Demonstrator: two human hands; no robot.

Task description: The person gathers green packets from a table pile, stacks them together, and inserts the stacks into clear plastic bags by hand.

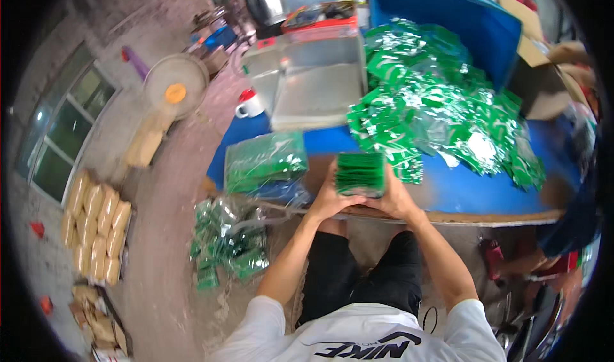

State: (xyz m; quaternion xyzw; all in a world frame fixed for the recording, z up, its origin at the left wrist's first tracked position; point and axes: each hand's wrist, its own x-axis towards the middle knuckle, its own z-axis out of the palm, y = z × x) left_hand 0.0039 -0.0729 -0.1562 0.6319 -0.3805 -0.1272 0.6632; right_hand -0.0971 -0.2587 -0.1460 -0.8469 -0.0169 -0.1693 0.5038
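Observation:
Between my two hands, just over the front edge of the blue table (pixel 448 196), is a thick stack of green packets (pixel 360 173). My left hand (pixel 329 196) is closed round its left side, and my right hand (pixel 394 196) clasps the right side, thumbs toward me. To the left of the stack lies a clear plastic bag (pixel 265 160) filled with green packets. A large heap of shiny green packets (pixel 441 93) spreads over the table beyond my hands and to the right.
A blue bin (pixel 448 16) lies tipped behind the heap. Metal trays (pixel 320 93) and a red-and-white mug (pixel 249 104) stand at the back left. Bagged green packets (pixel 230 240) rest on the floor left of my legs. Stacked tan sacks (pixel 96 228) stand farther left; an open carton (pixel 543 74) is at right.

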